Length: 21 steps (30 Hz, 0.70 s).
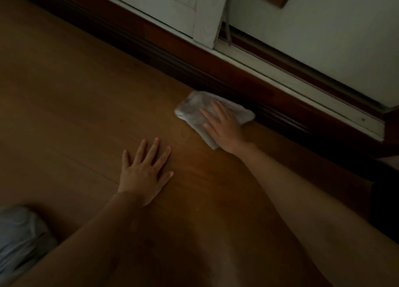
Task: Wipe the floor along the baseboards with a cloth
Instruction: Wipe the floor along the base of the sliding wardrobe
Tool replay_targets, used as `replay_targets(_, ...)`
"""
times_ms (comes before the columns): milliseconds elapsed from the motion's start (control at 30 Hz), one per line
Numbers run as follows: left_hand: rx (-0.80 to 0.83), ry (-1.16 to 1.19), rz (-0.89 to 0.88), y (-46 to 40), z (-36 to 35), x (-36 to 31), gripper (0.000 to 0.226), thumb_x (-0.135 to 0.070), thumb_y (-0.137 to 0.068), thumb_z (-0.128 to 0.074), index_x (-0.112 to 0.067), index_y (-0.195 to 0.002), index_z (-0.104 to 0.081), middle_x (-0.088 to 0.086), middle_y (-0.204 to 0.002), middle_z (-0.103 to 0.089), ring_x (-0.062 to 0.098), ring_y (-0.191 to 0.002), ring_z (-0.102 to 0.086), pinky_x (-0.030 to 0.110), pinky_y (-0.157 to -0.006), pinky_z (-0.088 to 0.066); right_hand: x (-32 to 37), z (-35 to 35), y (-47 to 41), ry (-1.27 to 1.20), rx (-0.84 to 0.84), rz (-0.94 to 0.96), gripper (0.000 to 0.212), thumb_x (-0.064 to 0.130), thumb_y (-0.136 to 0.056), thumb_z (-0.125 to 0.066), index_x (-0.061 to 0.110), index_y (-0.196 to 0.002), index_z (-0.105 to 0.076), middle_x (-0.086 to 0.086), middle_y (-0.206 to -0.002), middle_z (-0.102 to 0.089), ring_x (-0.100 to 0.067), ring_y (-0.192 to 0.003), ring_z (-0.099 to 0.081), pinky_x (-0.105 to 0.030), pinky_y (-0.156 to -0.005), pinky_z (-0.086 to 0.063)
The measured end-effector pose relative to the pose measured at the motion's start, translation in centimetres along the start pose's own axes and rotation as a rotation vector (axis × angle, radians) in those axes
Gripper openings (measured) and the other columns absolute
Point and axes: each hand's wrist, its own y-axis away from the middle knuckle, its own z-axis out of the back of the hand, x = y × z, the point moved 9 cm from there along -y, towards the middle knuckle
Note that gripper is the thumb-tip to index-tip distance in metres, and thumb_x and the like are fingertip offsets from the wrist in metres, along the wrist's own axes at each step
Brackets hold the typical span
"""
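Right hand: the right hand (224, 128) lies flat on the cloth (195, 111), fingers straight and spread, pressing it down on the floor (64, 88); nothing is pinched or gripped.
Left hand: the left hand (144, 172) rests palm down on bare floor, fingers straight and apart, holding nothing; it looks to serve as a prop for the body.
Cloth: pale and folded, under the right palm and fingers, its far edge touching or just short of the baseboard (194, 59); the dim light does not let me tell which.
Step in hand: judged as a wiping stroke along the skirting line, ahead of the right hand.
Doing it well: keep the palm flat so the pressure spreads, push the far edge of the cloth right into the seam where floor meets baseboard, and run parallel to the board rather than drifting toward the left hand.
Risk: the loose corner nearest the wrist may fold under and skip a strip.
Beyond the hands: white door panels (313, 38) and a pale sill rail (280, 72) stand above the baseboard.
Count: two hands, one cloth, one run of baseboard.
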Motion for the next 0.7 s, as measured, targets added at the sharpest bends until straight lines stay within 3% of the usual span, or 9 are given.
replay_targets(133,-0.021,-0.017,-0.029,-0.1,-0.4,0.2,0.076,-0.073,-0.080,0.006,-0.043,-0.150,0.002,-0.005,-0.162,0.004,0.026,-0.150,-0.001,0.062,-0.112,-0.016,4.8,0.2,-6.4,-0.010,0.040,0.052,0.051,0.040,-0.104,-0.028,0.026,-0.152,-0.022,-0.010,-0.161,-0.008,-0.023,-0.149,-0.003,-0.033,-0.118,0.000)
replay_targets(300,0.020,-0.015,-0.022,-0.1,-0.7,0.3,0.073,-0.072,-0.089,-0.003,-0.039,-0.151,-0.022,-0.001,-0.160,-0.021,0.030,-0.147,-0.020,0.066,-0.106,-0.024,0.0,-0.5,-0.2,-0.003,0.001,0.019,0.053,0.047,-0.101,-0.024,0.033,-0.152,-0.019,-0.005,-0.161,-0.012,-0.019,-0.148,-0.007,-0.039,-0.120,-0.011)
replay_targets(500,0.008,-0.006,-0.026,-0.2,-0.8,0.3,0.069,-0.071,-0.091,-0.008,-0.039,-0.151,-0.021,-0.002,-0.160,-0.021,0.028,-0.147,-0.019,0.066,-0.106,-0.022,-4.8,-0.6,9.2,0.048,0.026,-0.158,0.060,0.054,-0.098,-0.012,0.030,-0.153,-0.012,-0.005,-0.162,-0.004,-0.016,-0.148,0.005,-0.034,-0.119,0.003)
replay_targets(600,-0.010,0.003,-0.024,-0.2,-0.9,0.3,0.069,-0.072,-0.087,-0.005,-0.044,-0.150,-0.007,-0.005,-0.162,-0.009,0.026,-0.149,-0.009,0.065,-0.110,-0.017,-2.1,-0.4,4.4,0.040,0.029,-0.122,0.061,0.052,-0.098,-0.011,0.027,-0.153,-0.012,-0.010,-0.161,-0.007,-0.022,-0.148,0.000,-0.038,-0.120,-0.001)
replay_targets(700,-0.019,0.014,-0.007,-0.1,-0.8,0.4,0.069,-0.073,-0.086,-0.002,-0.044,-0.149,-0.005,-0.006,-0.161,-0.006,0.025,-0.149,-0.007,0.065,-0.110,-0.016,2.3,0.0,-2.8,0.003,0.044,-0.027,0.057,0.049,-0.101,-0.019,0.027,-0.154,-0.013,-0.009,-0.162,-0.003,-0.023,-0.149,0.001,-0.039,-0.121,-0.002)
